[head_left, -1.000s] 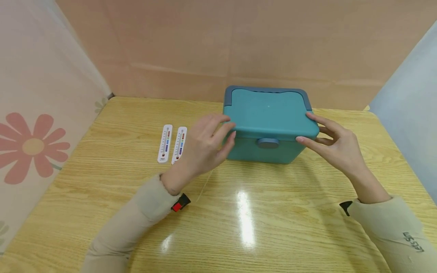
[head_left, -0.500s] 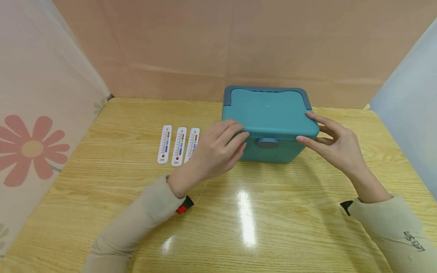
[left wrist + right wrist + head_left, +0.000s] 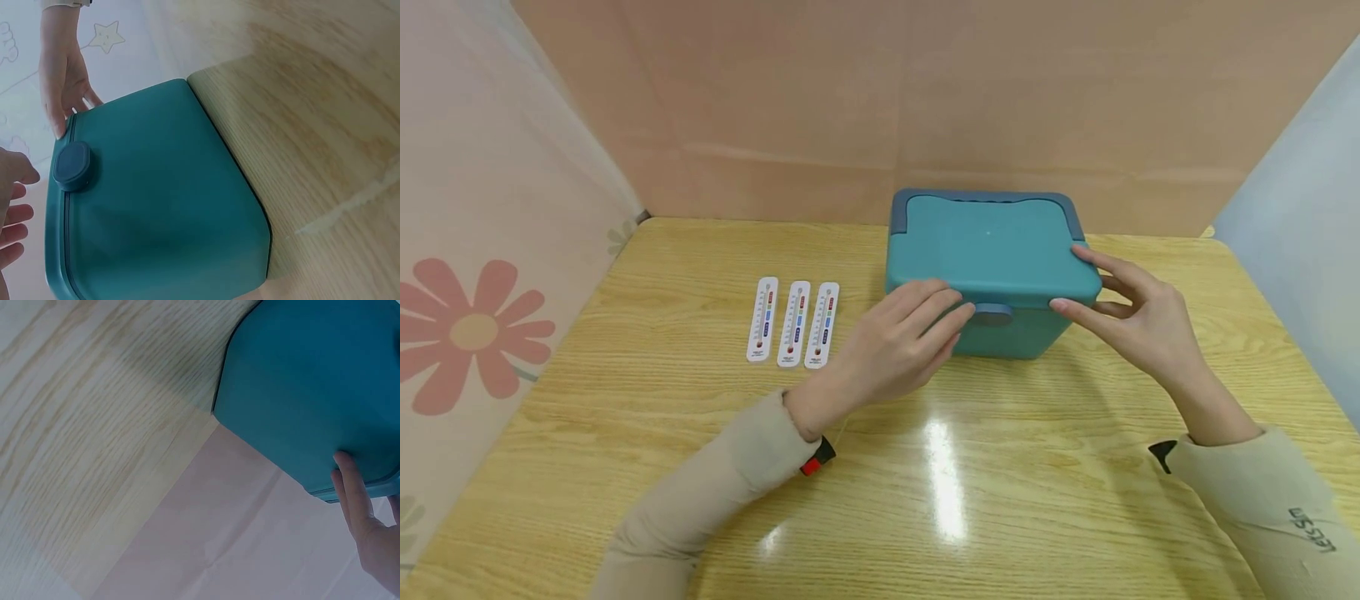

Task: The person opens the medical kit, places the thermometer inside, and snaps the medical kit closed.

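Note:
A teal storage box (image 3: 992, 242) with its lid down stands at the back of the table. On its front is a blue-grey latch (image 3: 999, 315), an oval button in the left wrist view. My left hand (image 3: 887, 342) hovers at the box's front, fingers loosely bent, fingertips beside the latch. In the left wrist view this hand (image 3: 12, 206) holds nothing. My right hand (image 3: 1138, 321) grips the box's right front corner, thumb at the lid's front edge and index finger on top. The right wrist view shows fingers (image 3: 355, 494) lying along the side wall.
Three white thermometer cards (image 3: 793, 323) lie in a row left of the box. Behind the box rises a pinkish cloth backdrop (image 3: 775, 108), with patterned cloth (image 3: 471, 325) on the left. A thin pale cord hangs by the left wrist.
My left hand has slid right along the box's front from its left corner to the latch, uncovering the third thermometer. The right hand and the box have stayed put.

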Tool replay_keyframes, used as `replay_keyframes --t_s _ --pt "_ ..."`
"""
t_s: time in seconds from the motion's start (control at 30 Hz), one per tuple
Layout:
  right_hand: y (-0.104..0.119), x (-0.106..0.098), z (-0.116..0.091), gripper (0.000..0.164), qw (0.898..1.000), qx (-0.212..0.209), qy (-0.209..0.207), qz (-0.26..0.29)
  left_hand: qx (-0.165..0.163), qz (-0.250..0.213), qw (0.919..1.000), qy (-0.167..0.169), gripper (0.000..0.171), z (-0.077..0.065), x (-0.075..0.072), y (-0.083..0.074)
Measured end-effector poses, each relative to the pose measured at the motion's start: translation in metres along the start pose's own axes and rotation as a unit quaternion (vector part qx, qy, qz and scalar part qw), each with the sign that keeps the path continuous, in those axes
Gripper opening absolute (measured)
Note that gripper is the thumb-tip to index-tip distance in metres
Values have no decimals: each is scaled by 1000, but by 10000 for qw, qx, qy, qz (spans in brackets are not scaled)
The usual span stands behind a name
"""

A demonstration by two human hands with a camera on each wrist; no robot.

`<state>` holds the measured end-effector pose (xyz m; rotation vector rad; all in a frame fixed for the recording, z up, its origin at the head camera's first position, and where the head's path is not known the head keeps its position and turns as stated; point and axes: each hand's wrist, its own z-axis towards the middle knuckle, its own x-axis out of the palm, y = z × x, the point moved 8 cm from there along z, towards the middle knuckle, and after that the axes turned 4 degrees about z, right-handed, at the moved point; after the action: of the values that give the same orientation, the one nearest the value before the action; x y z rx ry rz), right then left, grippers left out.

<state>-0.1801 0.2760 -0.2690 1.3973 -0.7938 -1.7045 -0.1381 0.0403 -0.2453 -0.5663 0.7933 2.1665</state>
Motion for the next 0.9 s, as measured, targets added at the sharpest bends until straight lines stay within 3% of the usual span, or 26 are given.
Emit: replay_keyframes --t_s 0.4,0.63,0.9 --pt "2 -1 1 65 9996 -266 -81 94 281 -59 9992 283 31 5 8 -11" --pt "3 0 2 65 9991 -390 -123 87 342 -97 9965 753 34 7 22 -19" --pt "4 1 1 66 9977 -630 -214 104 406 -36 9946 953 36 8 34 -24"
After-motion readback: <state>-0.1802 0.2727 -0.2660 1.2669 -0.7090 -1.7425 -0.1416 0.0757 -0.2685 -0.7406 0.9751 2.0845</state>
